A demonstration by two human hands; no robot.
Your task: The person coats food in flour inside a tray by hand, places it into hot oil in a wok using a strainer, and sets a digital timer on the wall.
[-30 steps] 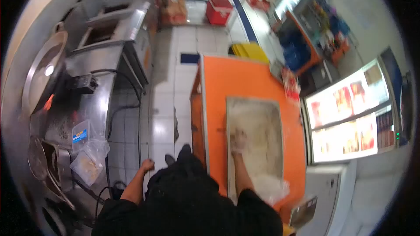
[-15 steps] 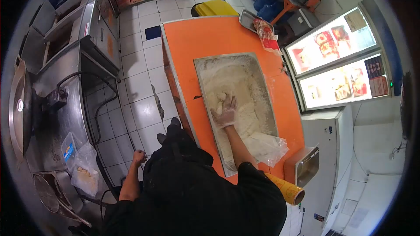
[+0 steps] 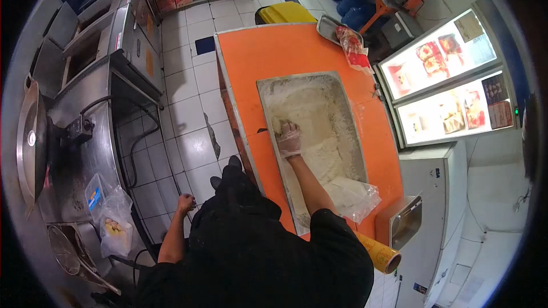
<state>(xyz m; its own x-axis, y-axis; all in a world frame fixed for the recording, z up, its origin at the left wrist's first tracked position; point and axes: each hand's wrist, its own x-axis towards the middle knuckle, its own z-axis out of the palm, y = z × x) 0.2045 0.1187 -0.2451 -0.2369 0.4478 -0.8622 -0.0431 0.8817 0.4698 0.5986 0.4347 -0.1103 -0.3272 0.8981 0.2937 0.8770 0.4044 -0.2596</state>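
A large metal tray (image 3: 349,102) of pale flour (image 3: 313,102) lies on the orange table. My right hand (image 3: 290,140), in a clear plastic glove, is down in the flour near the tray's left wall. Its fingers curl around a flour-coated lump (image 3: 277,124), whose kind I cannot make out. A clear plastic bag (image 3: 357,197) lies over the tray's near right corner. My left hand (image 3: 185,203) hangs beside my body above the floor, its fingers curled in and nothing visible in them.
The orange table (image 3: 262,51) also bears a small metal tray (image 3: 328,27) and a red-and-clear package (image 3: 354,51). A yellow roll (image 3: 378,254) and a steel container (image 3: 399,222) stand near my right arm. Steel counters with a wok (image 3: 29,137) run along the left.
My right hand has shifted slightly left in the flour, and its spread fingers have curled in around the lump. My left hand stays low at my side. The view has shifted slightly.
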